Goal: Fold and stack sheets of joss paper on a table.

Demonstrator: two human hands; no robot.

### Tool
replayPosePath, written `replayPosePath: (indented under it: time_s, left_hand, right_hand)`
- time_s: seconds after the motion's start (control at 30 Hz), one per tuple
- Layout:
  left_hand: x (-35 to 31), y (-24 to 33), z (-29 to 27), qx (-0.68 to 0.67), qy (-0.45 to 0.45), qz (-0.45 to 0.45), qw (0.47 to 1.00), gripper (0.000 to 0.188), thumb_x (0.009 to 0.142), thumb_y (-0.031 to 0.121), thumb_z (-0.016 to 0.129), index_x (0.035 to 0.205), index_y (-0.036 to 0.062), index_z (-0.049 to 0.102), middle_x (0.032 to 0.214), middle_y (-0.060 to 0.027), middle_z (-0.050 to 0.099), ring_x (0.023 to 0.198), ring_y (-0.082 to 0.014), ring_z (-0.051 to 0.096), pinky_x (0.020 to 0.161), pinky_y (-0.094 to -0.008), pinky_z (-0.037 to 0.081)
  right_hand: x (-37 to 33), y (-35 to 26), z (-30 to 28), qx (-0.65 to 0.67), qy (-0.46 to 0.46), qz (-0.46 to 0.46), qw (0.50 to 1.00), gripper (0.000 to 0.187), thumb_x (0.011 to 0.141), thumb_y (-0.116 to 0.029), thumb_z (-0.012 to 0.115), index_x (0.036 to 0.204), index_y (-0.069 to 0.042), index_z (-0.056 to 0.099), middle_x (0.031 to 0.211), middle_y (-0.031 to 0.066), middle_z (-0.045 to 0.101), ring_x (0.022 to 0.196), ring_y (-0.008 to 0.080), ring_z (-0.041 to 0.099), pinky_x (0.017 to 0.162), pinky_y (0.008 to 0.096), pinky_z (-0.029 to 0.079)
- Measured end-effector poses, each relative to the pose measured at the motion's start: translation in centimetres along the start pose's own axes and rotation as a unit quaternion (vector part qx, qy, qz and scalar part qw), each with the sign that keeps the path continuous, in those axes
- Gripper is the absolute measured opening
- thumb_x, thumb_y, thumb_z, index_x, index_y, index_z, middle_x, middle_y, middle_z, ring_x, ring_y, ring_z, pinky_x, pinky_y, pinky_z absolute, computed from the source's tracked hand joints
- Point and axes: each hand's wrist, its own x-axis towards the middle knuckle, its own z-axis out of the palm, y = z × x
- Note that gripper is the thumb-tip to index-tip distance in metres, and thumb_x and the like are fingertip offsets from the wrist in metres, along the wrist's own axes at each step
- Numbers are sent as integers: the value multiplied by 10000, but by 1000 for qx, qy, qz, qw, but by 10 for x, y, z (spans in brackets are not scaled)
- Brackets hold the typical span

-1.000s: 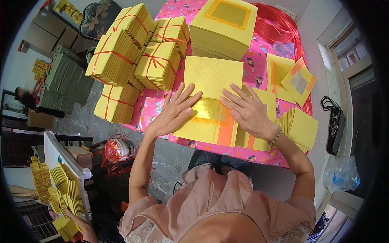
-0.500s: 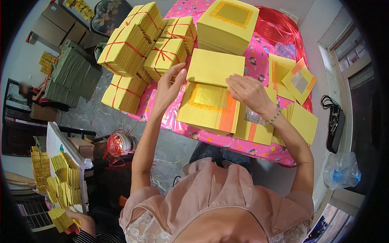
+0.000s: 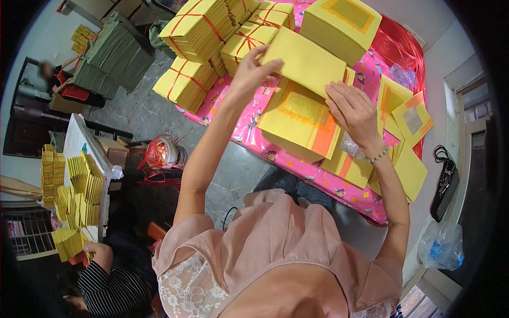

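Observation:
A folded pack of plain yellow paper [image 3: 309, 59] lies tilted between my hands, beyond the near stack. My left hand [image 3: 255, 73] is at its left end, thumb and fingers on either side of the edge. My right hand [image 3: 354, 112] presses closed fingers on its near right corner; a beaded bracelet circles that wrist. Just nearer is a stack of yellow paper [image 3: 297, 114] with a shiny gold patch and an orange strip on top. What lies under the folded pack is partly hidden.
Red-tied yellow paper bundles [image 3: 193, 29] are piled at the far left of the pink tablecloth [image 3: 249, 119]. A tall paper block [image 3: 339, 26] and red strands [image 3: 403, 45] stand beyond. Loose sheets [image 3: 413, 119] spread right. At lower left, a co-worker's striped sleeve [image 3: 114, 289] shows beside more bundles.
The view has turned, and the scene is shifted and tilted. The folded pack has slid away from the near stack and slants more. My left hand has come onto its left end.

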Motion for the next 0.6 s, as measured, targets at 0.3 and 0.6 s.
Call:
replayPosePath:
  time_s: [0.3, 0.6]
  left_hand:
    - [-85, -36, -119, -95, 95, -11, 991, 411, 978, 162, 612, 1337, -9, 508, 1184, -78, 653, 984, -142, 657, 782, -254, 557]
    - [-95, -143, -172, -32, 80, -128, 988, 352, 982, 149, 618, 1304, 21, 553, 1035, -23, 676, 837, -88, 643, 697, -228, 543]
  right_hand:
    - [-24, -21, -22, 133, -59, 114, 983, 194, 871, -124, 696, 1046, -44, 714, 1062, 113, 712, 986, 274, 683, 870, 394, 541]
    - [-28, -55, -58, 209, -137, 132, 959, 324, 806, -240, 769, 1037, -26, 695, 1033, 132, 690, 1003, 313, 655, 883, 423, 508]
